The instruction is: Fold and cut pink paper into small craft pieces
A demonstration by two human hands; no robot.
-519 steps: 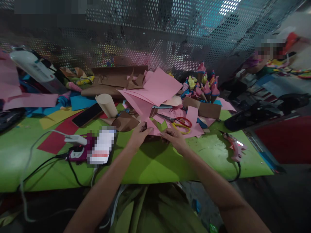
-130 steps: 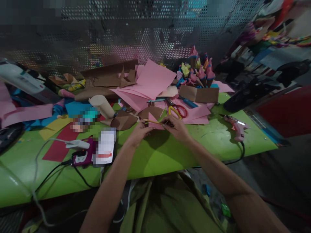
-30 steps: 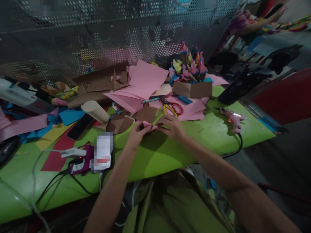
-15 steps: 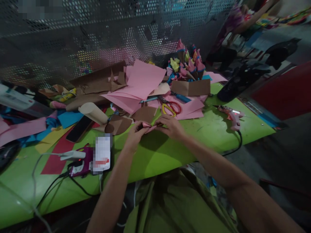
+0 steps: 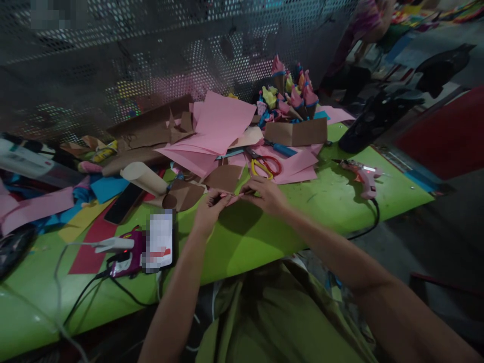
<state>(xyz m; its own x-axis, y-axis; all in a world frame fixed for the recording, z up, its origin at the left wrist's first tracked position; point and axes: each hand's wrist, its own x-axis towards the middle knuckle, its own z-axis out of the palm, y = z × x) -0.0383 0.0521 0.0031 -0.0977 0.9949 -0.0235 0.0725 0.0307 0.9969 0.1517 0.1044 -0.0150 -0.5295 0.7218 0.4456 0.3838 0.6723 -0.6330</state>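
Between my two hands is a small piece of pink paper (image 5: pixel 235 198), mostly hidden by the fingers, held just above the green table. My left hand (image 5: pixel 212 207) pinches its left end between thumb and fingertips. At its right end, my right hand (image 5: pixel 265 195) is closed on the same piece, knuckles up. Scissors (image 5: pixel 264 166) with red and yellow handles lie just beyond my right hand. Brown paper pieces (image 5: pixel 223 179) rest beyond my fingers, and a sheet of pink paper (image 5: pixel 227 121) lies on the pile behind them.
A pink glue gun (image 5: pixel 365 179) lies at the right with its cord over the edge. Paper ice-cream cones (image 5: pixel 297 96) cluster at the back. At the left are a phone (image 5: pixel 161 242), a purple power strip (image 5: pixel 130 257) and a paper roll (image 5: pixel 143 177). A person (image 5: pixel 363 30) is far right.
The pink piece looks flatter between my fingers and less of it shows. My hands stay in almost the same place; the view has shifted slightly.
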